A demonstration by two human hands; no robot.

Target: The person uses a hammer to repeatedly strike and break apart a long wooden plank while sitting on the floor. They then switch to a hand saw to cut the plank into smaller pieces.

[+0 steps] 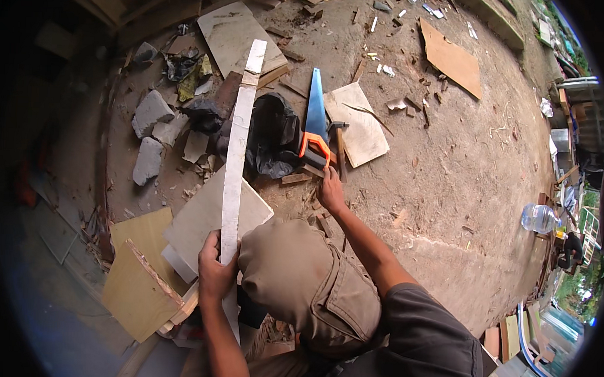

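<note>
A long white-faced wooden strip [237, 146] stretches away from me, and my left hand [217, 266] is closed around its near end. My right hand [331, 192] reaches out past my bent knee, fingers curled at the near corner of a handsaw's orange and black handle [315, 149]. The saw's blue blade [315, 102] points away from me. Right beside the handle lies a hammer [340, 146] with a wooden shaft, close to my right fingertips. A crumpled black plastic bag [272, 137] sits between the strip and the saw.
Pale board pieces [357, 124] lie beyond the hammer, with a brown sheet [451, 57] farther right. Broken concrete lumps [151, 113] are at left. Plywood offcuts [139, 269] lean by my left arm. A clear water jug [539, 218] stands at the far right.
</note>
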